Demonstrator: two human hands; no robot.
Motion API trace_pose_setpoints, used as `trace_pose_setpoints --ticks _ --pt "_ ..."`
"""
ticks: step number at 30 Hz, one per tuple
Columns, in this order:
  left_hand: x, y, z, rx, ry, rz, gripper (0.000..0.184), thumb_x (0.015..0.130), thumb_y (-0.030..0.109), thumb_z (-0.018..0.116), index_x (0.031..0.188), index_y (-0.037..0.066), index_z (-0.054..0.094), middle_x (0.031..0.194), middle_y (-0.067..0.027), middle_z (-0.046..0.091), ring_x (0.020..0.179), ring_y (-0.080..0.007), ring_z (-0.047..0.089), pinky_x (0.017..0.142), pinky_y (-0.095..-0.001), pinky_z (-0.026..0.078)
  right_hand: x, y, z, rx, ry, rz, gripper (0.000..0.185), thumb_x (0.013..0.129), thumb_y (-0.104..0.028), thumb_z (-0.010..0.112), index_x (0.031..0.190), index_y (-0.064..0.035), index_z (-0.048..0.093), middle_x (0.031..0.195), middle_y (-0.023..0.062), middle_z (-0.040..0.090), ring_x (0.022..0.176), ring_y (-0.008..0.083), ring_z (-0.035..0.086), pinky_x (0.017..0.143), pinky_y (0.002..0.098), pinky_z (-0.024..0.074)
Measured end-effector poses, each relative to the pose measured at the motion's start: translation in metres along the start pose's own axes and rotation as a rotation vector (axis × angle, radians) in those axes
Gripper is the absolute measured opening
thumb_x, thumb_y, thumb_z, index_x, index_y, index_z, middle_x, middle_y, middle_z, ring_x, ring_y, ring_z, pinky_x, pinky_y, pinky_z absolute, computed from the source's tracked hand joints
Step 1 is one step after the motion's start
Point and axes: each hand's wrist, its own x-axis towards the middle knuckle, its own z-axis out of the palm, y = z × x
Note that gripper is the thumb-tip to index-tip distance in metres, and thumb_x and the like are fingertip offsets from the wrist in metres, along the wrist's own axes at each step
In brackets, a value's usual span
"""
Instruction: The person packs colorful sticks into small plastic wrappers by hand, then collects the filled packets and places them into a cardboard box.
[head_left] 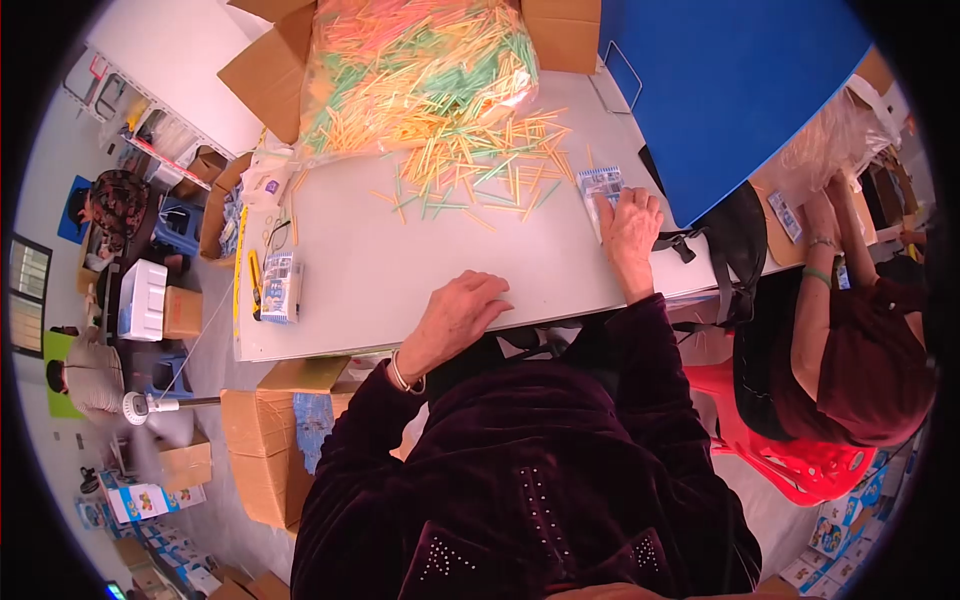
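**Table point(380, 280) under 2 hands, coloured sticks point(480, 165) spilled at 12 o'clock**

Pale tabletop, with 1 open carton point(562, 36) at 12 o'clock and 1 blue panel point(720, 90) at 1 o'clock. Right hand point(633, 232) at 2 o'clock, fingers bent over a printed packet point(597, 180); impossible to tell whether gripping or just resting. Left hand point(455, 312) near the front edge at the dial's centre, empty, with a narrow gap between thumb and fingers.

Possible trouble: sticks scattering or rolling off through a sweep of the sleeve or a slump of the clear bag point(316, 125); packet crumpling under too much pressure; yellow cutter point(256, 283) at 9 o'clock dropping if bumped, being close to the side edge.

Count: 2 packets on this table, counting the upright-printed packet point(281, 298) beside the cutter; 1 bag; 1 cutter; 1 co-worker point(860, 370) at 3 o'clock; 1 red chair point(745, 440) at 4 o'clock; sticks too many to count.
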Motion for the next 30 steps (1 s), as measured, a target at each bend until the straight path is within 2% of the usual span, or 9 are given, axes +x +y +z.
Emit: trace_pose_setpoints --ticks 8,10,11,13,15,16,18,24,30 --pt "0.004 -0.014 0.007 -0.067 0.050 -0.023 0.020 0.079 0.010 0.065 0.095 0.002 0.058 0.096 -0.0122 0.062 0.087 -0.0310 0.058 0.074 -0.0361 0.048 0.008 0.006 0.012 0.066 0.070 0.014 0.024 0.078 -0.025 0.063 0.085 -0.0016 0.061 0.091 0.0129 0.056 0.090 0.0304 0.052 0.074 0.0418 0.0402" --pt "0.018 -0.018 0.003 -0.071 0.036 -0.024 0.020 0.079 0.011 0.065 0.095 0.002 0.058 0.097 -0.0123 0.062 0.088 -0.0306 0.058 0.075 -0.0356 0.047 0.007 0.002 0.003 0.073 0.212 -0.081 0.017 0.078 -0.020 0.062 0.085 -0.0040 0.061 0.087 0.0095 0.057 0.084 0.0282 0.053 0.074 0.0402 0.0384" --pt "0.031 -0.020 0.001 -0.079 0.136 0.018 0.020 0.080 0.011 0.065 0.096 0.001 0.059 0.098 -0.0115 0.062 0.089 -0.0285 0.059 0.076 -0.0340 0.047 0.008 -0.005 -0.005 0.076 0.218 -0.084 0.017 0.078 -0.020 0.062 0.085 -0.0040 0.061 0.087 0.0095 0.057 0.084 0.0282 0.053 0.074 0.0402 0.0384" --pt "0.057 -0.019 -0.002 -0.087 0.240 0.055 0.020 0.081 0.012 0.064 0.097 0.001 0.059 0.098 -0.0106 0.063 0.090 -0.0264 0.059 0.076 -0.0324 0.047 0.006 -0.023 -0.024 0.219 0.319 -0.300 0.011 0.077 -0.014 0.061 0.083 -0.0054 0.061 0.083 0.0069 0.057 0.076 0.0262 0.052 0.073 0.0393 0.0368" --pt "0.088 -0.012 -0.005 -0.294 0.351 -0.060 0.020 0.083 0.013 0.063 0.099 0.001 0.060 0.097 -0.0077 0.063 0.090 -0.0201 0.059 0.077 -0.0305 0.046 0.000 -0.044 -0.039 0.298 0.327 -0.377 0.011 0.075 -0.010 0.064 0.084 -0.0051 0.061 0.084 0.0070 0.057 0.075 0.0257 0.053 0.074 0.0388 0.0370" --pt "0.096 -0.012 -0.006 -0.290 0.360 -0.064 0.020 0.083 0.013 0.063 0.099 0.001 0.060 0.097 -0.0077 0.063 0.090 -0.0201 0.059 0.077 -0.0305 0.046 -0.003 -0.051 -0.038 0.388 0.314 -0.391 0.014 0.073 -0.009 0.066 0.086 -0.0051 0.061 0.085 0.0074 0.057 0.077 0.0257 0.054 0.074 0.0380 0.0370" --pt "0.107 -0.013 -0.007 -0.402 0.107 -0.186 0.022 0.083 0.013 0.063 0.101 0.001 0.060 0.091 -0.0042 0.062 0.084 -0.0132 0.057 0.073 -0.0265 0.045 -0.010 -0.061 -0.041 0.494 0.286 -0.422 0.022 0.070 -0.006 0.070 0.090 -0.0032 0.061 0.092 0.0094 0.058 0.082 0.0265 0.056 0.075 0.0361 0.0381" --pt "0.094 -0.054 0.014 -0.644 0.202 -0.264 0.017 0.084 0.007 0.061 0.098 -0.002 0.061 0.080 -0.0012 0.059 0.073 -0.0056 0.052 0.065 -0.0199 0.042 -0.018 -0.065 -0.021 0.954 -0.006 -0.226 0.028 0.071 -0.004 0.069 0.097 0.0009 0.058 0.096 0.0143 0.056 0.083 0.0338 0.055 0.070 0.0389 0.0437" --pt "0.090 -0.048 0.002 -0.580 0.328 -0.249 0.012 0.083 0.003 0.061 0.093 -0.003 0.064 0.088 -0.0031 0.060 0.078 -0.0073 0.053 0.067 -0.0205 0.042 -0.013 -0.068 -0.016 0.982 -0.177 -0.132 0.027 0.071 -0.007 0.070 0.094 0.0017 0.057 0.094 0.0161 0.056 0.082 0.0345 0.055 0.069 0.0374 0.0449"
